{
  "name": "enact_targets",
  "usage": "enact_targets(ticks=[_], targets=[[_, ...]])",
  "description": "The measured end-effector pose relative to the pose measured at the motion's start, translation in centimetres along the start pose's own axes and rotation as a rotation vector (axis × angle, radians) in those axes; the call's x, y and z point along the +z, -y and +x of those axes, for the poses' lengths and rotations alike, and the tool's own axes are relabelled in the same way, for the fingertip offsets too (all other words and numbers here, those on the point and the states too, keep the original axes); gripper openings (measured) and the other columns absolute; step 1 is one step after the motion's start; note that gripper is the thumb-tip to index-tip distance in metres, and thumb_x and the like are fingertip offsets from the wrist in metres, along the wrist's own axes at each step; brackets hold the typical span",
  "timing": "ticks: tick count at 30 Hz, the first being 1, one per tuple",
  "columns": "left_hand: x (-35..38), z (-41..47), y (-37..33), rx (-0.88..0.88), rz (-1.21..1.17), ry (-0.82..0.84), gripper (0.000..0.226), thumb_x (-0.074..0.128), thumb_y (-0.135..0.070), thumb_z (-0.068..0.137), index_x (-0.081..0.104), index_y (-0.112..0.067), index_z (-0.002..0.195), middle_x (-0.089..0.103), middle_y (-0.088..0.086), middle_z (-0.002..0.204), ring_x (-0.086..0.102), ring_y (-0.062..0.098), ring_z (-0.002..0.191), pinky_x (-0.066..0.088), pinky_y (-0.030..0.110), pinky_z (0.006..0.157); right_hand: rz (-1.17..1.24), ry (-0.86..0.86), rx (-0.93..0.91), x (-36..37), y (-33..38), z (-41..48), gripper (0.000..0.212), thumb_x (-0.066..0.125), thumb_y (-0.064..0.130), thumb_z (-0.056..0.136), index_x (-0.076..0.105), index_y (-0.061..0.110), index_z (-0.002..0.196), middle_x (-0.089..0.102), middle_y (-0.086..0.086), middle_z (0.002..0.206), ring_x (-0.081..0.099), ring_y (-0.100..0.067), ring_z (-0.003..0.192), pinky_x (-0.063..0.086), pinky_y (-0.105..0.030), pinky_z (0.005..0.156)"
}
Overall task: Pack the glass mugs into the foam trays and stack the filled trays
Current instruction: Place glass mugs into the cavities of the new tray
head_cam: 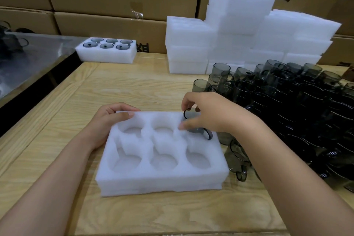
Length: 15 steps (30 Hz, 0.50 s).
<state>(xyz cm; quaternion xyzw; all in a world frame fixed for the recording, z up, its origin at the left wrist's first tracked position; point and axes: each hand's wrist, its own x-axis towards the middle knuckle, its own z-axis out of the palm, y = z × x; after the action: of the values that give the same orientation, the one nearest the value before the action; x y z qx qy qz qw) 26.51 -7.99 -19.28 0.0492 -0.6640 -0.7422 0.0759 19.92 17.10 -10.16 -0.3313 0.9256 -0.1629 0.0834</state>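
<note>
A smoky mug tight in the right grip, the foam tray beneath it tight in the left grip.

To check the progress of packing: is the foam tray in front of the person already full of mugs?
No, the foam tray shows five empty pockets, and the right hand holds a mug in the sixth.

matt foam tray, glossy glass mug, wood table

left hand grips tray far-left edge | right hand holds mug in far-right cavity | loose mugs right | filled tray far left
</note>
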Motion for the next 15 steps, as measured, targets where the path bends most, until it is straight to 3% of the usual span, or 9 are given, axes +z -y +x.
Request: enact_targets(ticks=[3, 6, 8, 12, 15], targets=[[0.0, 0.0, -0.1, -0.001, 0.01, 0.002, 0.014, 0.063, -0.007, 0.071, 0.076, -0.012, 0.076, 0.072, 0.01, 0.078, 0.068, 0.021, 0.065, 0.055, 0.026, 0.055, 0.101, -0.144, 0.067, 1.1, 0.5, 1.9, 0.057, 0.05, 0.063, 0.084, 0.056, 0.02, 0.12, 0.056, 0.0, 0.125, 0.051, -0.019, 0.112, 0.042, -0.032, 0.085], [0.1, 0.0, 0.0, 0.004, 0.005, 0.001, 0.015, 0.063, -0.007, 0.071, 0.076, -0.012, 0.076, 0.071, 0.01, 0.077, 0.068, 0.022, 0.064, 0.055, 0.026, 0.055, 0.02, -0.036, 0.047, 3.1, 0.8, 3.6, 0.064, 0.022, 0.061, 0.094, 0.04, 0.02, 0.14, 0.039, -0.001, 0.147, 0.03, -0.022, 0.137, 0.023, -0.041, 0.108], [0.2, 0.0, 0.0, 0.005, 0.007, 0.001, 0.015, 0.063, -0.007, 0.071, 0.076, -0.012, 0.076, 0.071, 0.01, 0.076, 0.068, 0.021, 0.063, 0.055, 0.026, 0.054, -0.029, 0.034, 0.054, 4.2, 0.4, 4.2, 0.064, 0.009, 0.06, 0.094, 0.028, 0.028, 0.146, 0.024, 0.003, 0.155, 0.01, -0.019, 0.145, 0.007, -0.046, 0.114], [0.1, 0.2, 0.1, 0.004, -0.003, 0.001, 0.014, 0.063, -0.007, 0.072, 0.075, -0.012, 0.077, 0.07, 0.011, 0.075, 0.068, 0.022, 0.062, 0.055, 0.026, 0.053, -0.075, 0.042, 0.087, 6.0, -0.1, 4.3, 0.064, 0.006, 0.062, 0.093, 0.011, 0.033, 0.15, 0.007, 0.006, 0.159, -0.004, -0.017, 0.146, -0.004, -0.047, 0.115], [0.1, 0.4, 0.3, 0.001, 0.003, -0.001, 0.013, 0.063, -0.007, 0.072, 0.073, -0.009, 0.08, 0.07, 0.012, 0.075, 0.067, 0.022, 0.062, 0.055, 0.026, 0.054, -0.117, 0.011, 0.099, 6.5, 0.0, 4.3, 0.062, 0.005, 0.061, 0.093, 0.007, 0.035, 0.149, 0.008, 0.005, 0.159, -0.005, -0.019, 0.146, -0.006, -0.049, 0.114]])
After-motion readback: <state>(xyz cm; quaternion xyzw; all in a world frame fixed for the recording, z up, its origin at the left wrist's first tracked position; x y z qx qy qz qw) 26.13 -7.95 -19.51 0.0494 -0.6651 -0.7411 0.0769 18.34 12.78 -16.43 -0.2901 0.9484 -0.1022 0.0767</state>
